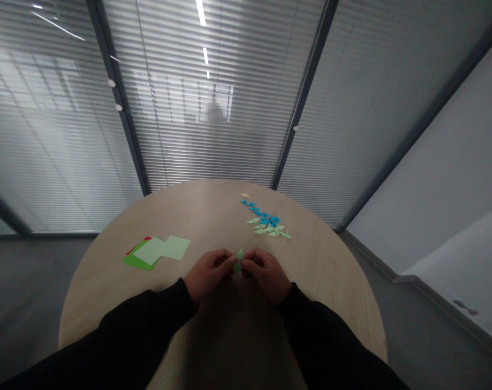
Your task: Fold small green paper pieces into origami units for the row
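A small pale green folded paper (240,259) stands between my two hands, close above the table. My left hand (210,272) pinches it from the left side with thumb and fingers. From the right, my right hand (267,272) grips its other edge the same way. Parts of the paper are hidden behind the fingertips, so its exact folded shape is unclear. Past my right hand lie several pale green folded paper figures (270,230). Blue folded paper figures (266,216) with pointed ends trail away behind them, and a yellow one (244,195) lies farthest back.
Left of my hands, pale green paper squares (176,247) overlap a brighter green sheet (138,261) and a red sheet (134,247). Everything rests on a round wooden table (322,292). Glass panels with blinds (213,146) stand behind it, and a white wall (444,179) is at right.
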{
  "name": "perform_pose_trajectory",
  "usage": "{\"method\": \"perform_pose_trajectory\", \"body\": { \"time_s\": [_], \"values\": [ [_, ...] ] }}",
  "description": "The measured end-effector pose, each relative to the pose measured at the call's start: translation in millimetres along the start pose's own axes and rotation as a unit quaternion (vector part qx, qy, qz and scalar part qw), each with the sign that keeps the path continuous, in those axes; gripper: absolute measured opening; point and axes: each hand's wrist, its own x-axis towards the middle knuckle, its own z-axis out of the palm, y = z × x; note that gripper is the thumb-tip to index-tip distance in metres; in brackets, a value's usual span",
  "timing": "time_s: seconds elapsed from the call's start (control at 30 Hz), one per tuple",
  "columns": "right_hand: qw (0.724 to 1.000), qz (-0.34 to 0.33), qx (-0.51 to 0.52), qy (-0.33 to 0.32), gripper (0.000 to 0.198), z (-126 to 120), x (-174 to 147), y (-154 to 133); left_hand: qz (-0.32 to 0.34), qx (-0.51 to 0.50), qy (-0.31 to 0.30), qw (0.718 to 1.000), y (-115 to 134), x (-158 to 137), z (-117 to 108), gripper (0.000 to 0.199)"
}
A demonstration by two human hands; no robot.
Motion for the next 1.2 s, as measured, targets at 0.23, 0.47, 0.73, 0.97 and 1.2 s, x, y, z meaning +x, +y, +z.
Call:
{"method": "perform_pose_trajectory", "body": {
  "time_s": [0.23,0.47,0.73,0.97,1.2],
  "values": [
    [1.000,0.004,0.007,-0.002,0.017,4.0,-1.7,2.4,0.001,0.042,0.040,0.998,0.6,-2.2,4.5,0.039],
    [1.000,-0.011,-0.016,0.004,0.015,5.6,-2.9,0.7,0.040,0.035,0.047,0.997,-0.6,-1.0,7.3,0.034],
    [0.999,-0.026,-0.021,-0.015,0.018,11.8,-4.0,1.8,0.073,0.075,0.101,0.989,-5.4,-1.1,7.8,0.033],
    [0.991,-0.091,-0.093,-0.008,0.031,12.6,-5.6,0.5,0.053,0.095,0.151,0.983,-6.0,0.1,12.7,0.028],
    [0.988,-0.118,-0.102,0.019,0.028,5.9,-2.4,1.3,0.034,0.035,0.055,0.997,-1.6,-1.3,4.9,0.036]
  ]
}}
